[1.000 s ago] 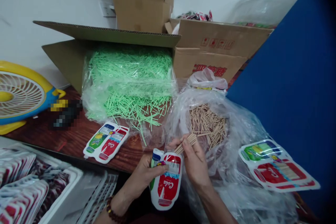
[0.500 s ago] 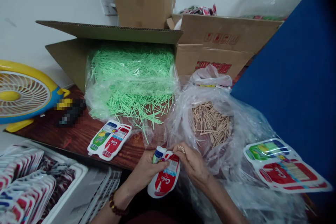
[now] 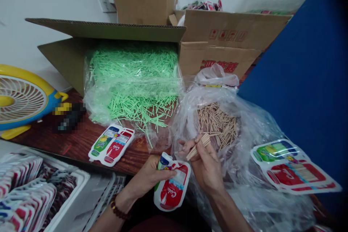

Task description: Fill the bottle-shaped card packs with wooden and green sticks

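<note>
A pouch and sticks are held.
The pouch [image 3: 172, 185] is gripped by the left hand [image 3: 148, 178] — wooden sticks [image 3: 198, 146] are pinched just above it by the right hand [image 3: 206, 165].

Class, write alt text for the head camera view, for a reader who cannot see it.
A person's left hand holds a cola-printed pouch while the right hand pinches a small bundle of tan sticks near it. Behind lie a clear bag of more sticks and a cardboard box of green sticks.

a small packing workshop: stacked cardboard boxes [image 3: 217, 40], bulk bagged green sticks [image 3: 133, 79], trays of packets [image 3: 29, 192].
</note>
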Available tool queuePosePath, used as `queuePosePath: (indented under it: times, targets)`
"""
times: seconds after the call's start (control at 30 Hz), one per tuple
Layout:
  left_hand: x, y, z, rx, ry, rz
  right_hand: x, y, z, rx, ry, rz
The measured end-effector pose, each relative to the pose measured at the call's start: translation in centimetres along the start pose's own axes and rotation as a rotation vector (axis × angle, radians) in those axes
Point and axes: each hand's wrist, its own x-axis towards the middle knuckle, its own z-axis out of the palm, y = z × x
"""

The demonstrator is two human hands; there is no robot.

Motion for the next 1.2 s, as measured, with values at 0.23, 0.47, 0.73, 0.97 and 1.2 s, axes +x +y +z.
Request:
queuePosePath:
  times: [0.23,0.47,0.73,0.97,1.2]
  targets:
    - [0.1,0.0,0.1,-0.092,-0.026,0.015,-0.7,2.0,1.1,0.066,0.068,0.110]
    - [0.2,-0.5,0.0,-0.145,-0.009,-0.008,-1.5,2.3,0.0,0.046,0.036,0.145]
    - [0.5,-0.3,0.1,-0.106,0.023,0.001,-1.0,1.7,-1.8,-0.184,-0.206,0.139]
    - [1.0,-0.7,0.0,-0.137,0.052,0.079,-1.5,0.0,-3.1,-0.840,-0.415,0.058]
    - [1.1,-1.2,-0.1,-0.080,0.090,0.106,-1.7,0.1,-3.9,-0.594,-0.306,0.102]
